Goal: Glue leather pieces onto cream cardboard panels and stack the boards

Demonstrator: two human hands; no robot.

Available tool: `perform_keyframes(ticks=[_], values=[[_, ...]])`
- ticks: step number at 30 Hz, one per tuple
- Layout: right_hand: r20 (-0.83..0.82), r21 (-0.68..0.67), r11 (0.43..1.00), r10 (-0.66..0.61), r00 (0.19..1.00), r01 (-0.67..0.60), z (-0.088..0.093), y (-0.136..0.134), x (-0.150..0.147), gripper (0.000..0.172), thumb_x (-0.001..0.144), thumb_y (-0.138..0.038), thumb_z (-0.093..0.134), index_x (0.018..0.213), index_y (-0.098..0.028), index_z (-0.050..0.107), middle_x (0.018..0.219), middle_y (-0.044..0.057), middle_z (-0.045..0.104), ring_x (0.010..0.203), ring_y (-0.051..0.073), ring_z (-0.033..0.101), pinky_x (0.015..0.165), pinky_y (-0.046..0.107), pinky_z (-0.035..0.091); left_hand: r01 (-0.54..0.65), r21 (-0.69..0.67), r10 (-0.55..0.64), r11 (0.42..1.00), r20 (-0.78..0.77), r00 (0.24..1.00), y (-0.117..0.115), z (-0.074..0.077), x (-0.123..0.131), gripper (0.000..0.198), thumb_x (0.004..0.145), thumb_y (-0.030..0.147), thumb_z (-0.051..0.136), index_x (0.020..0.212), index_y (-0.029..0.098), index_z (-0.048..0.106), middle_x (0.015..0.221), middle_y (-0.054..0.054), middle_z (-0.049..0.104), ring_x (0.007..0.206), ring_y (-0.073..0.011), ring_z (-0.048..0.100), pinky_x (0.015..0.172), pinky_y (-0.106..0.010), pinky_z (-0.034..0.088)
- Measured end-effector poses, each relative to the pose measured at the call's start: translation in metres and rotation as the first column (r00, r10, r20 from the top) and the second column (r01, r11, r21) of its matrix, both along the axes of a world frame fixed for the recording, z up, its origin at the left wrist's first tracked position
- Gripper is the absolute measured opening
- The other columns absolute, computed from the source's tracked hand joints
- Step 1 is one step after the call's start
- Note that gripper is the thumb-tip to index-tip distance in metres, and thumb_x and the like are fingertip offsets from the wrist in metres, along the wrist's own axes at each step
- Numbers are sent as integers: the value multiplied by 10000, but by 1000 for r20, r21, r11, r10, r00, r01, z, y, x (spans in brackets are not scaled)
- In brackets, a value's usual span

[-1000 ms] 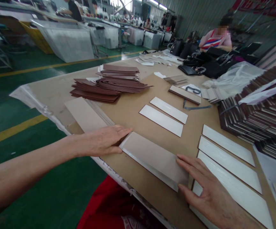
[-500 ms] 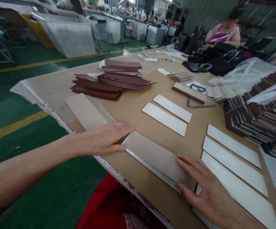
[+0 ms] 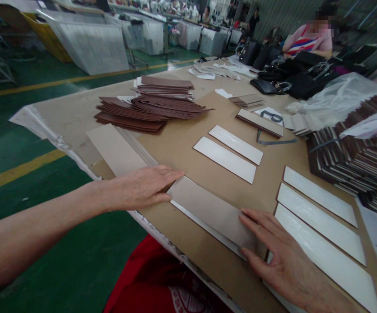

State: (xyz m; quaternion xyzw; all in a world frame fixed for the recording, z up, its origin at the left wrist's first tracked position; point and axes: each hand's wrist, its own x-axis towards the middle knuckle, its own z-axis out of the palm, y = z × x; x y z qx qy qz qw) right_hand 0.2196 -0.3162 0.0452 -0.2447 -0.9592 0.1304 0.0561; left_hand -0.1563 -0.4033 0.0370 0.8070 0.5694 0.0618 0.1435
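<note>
A beige rectangular strip lies over a white glossy panel, whose edge shows along the near side. My left hand holds the strip's left end between thumb and fingers. At the other end my right hand grips it the same way, thumb on the near edge and fingers on the far edge. Beyond my left wrist fans a stack of beige strips. White dark-edged panels lie beside my right hand, and two more white panels lie farther off.
Brown strips are piled at the back left of the table. A tall stack of dark-edged panels stands at the right, near clear plastic sheeting. Black bags and a co-worker are at the far end.
Both hands keep their hold on the beige strip's ends, almost still. The view has shifted slightly; the strip seems to lie a little flatter on the panel.
</note>
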Motion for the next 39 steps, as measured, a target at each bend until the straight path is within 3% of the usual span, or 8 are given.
perform_keyframes(ticks=[11, 16, 21, 27, 32, 39], values=[[-1, -4, 1000, 6, 1000, -6, 0, 1, -2, 511, 895, -284, 599, 1395, -179, 582, 1429, 148, 574, 1304, 324, 533, 1052, 567, 504, -6, -14, 6, 1000, 9, 1000, 1, 3, 1, 612, 1012, 422, 482, 1534, 143, 327, 1474, -166, 508, 1356, -276, 491, 1128, -373, 390], [-13, -19, 1000, -9, 1000, 8, -4, 1, -1, 528, 876, -285, 627, 1398, -211, 592, 1430, 135, 581, 1300, 327, 539, 1067, 570, 485, 25, 12, -25, 1000, 27, 999, 2, 2, 0, 539, 1007, 386, 499, 1500, 189, 412, 1463, -126, 538, 1357, -269, 492, 1135, -389, 396], [3, -48, 999, 11, 1000, -11, 1, -1, -5, 509, 883, -271, 616, 1379, -158, 599, 1431, 157, 573, 1318, 324, 517, 1091, 563, 457, 85, 51, -85, 995, 9, 996, 4, -11, -7, 375, 1006, 376, 499, 1351, 280, 608, 1462, -66, 552, 1336, -290, 504, 1147, -456, 389], [72, -103, 995, 4, 997, 3, 10, -7, -11, 497, 905, -284, 598, 1376, -127, 586, 1434, 177, 565, 1324, 319, 502, 1114, 559, 421, 59, 40, -59, 997, -4, 998, 5, -26, -12, 373, 1027, 422, 452, 1309, 282, 652, 1469, -52, 545, 1334, -276, 489, 1162, -479, 364], [101, -111, 994, -1, 995, 12, 7, -10, -9, 515, 920, -318, 600, 1398, -130, 565, 1476, 178, 527, 1357, 320, 467, 1131, 555, 394, 47, -13, -47, 999, -73, 996, 4, -17, -8, 383, 1053, 384, 418, 1335, 238, 630, 1474, -47, 529, 1336, -252, 460, 1181, -492, 335], [140, -77, 997, -4, 990, 15, 4, -16, -5, 521, 964, -345, 553, 1421, -95, 531, 1524, 170, 479, 1381, 324, 436, 1165, 537, 356, -1, -42, 3, 999, 54, 999, 5, -11, -4, 424, 1053, 471, 383, 1170, 231, 712, 1338, -21, 621, 1276, -236, 511, 1178, -475, 337]])
